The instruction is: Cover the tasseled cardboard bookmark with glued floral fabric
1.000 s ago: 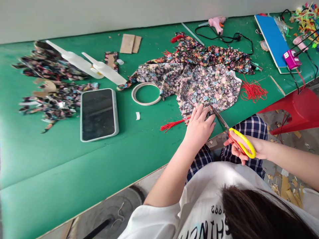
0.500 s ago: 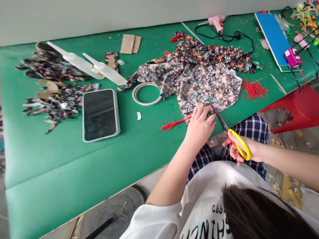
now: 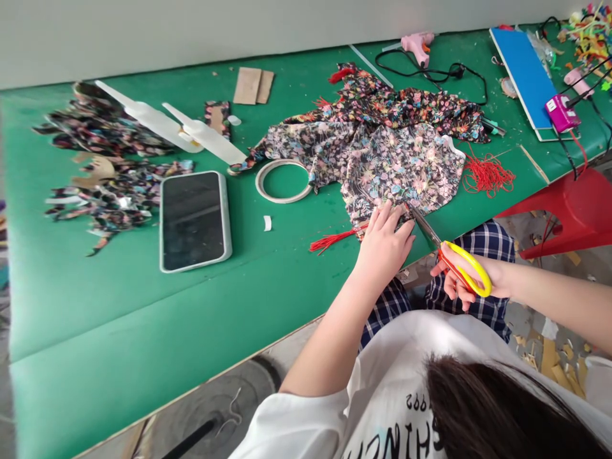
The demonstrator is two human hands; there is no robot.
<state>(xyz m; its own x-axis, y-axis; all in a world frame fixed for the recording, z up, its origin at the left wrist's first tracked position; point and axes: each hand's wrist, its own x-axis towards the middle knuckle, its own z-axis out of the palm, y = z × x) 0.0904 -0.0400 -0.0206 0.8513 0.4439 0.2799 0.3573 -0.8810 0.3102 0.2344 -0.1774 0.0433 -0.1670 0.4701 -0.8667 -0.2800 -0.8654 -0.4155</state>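
**Scissors at the cloth's near edge, left hand pinning it**

Nearest, at about 4 o'clock in the view, the right hand is closed through the yellow loops of the scissors, off the tabletop's near edge and above a checked lap. The scissors' long axis runs from the handles toward 10 o'clock, and the blade tips sit at the near edge of the floral fabric; whether the blades are parted or shut there is too small to tell.

Just at 9 o'clock from the blades, the left hand lies flat, fingers spread, pressing the fabric's near corner onto the green tabletop. It grips nothing; it only holds the cloth down. This hand touches the cloth, so it is the nearer one; the right hand reaches it only through the blades. From the right hand's grip the fabric lies toward 10 to 11 o'clock, spreading away across the tabletop.

A red tassel lies just at 9 o'clock of the left hand. Farther at 9 o'clock rest a tape ring and a phone, screen dark. At the far edge, around 12 to 1 o'clock, sits a pink glue gun.
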